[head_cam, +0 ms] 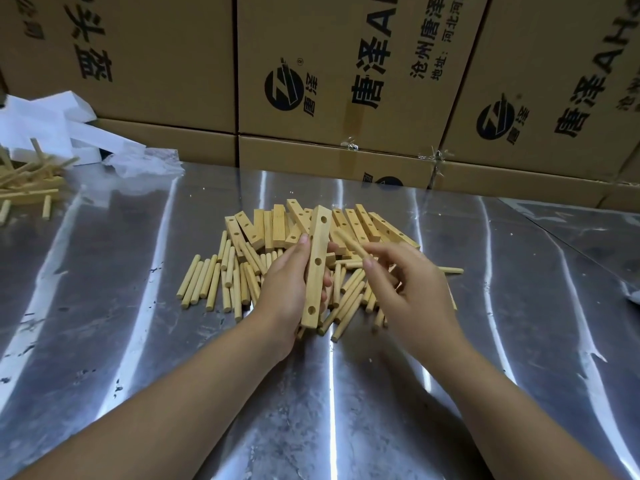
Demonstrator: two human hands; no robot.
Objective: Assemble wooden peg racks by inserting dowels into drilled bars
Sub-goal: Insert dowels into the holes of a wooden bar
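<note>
Bar up, dowel lined up, nothing plugged in yet

The person's left grip (291,289) is wrapped round a bar (317,271) and holds it above the pile with its three empty holes facing the camera, probably so they're easy to aim at. The right grip (412,296) pinches one dowel (349,242) by its near end, tip angled toward the bar's upper half. Spare dowels (207,282) and bars (367,223) lie heaped right underneath on the tabletop (138,341), handy for quick grabs.
</note>
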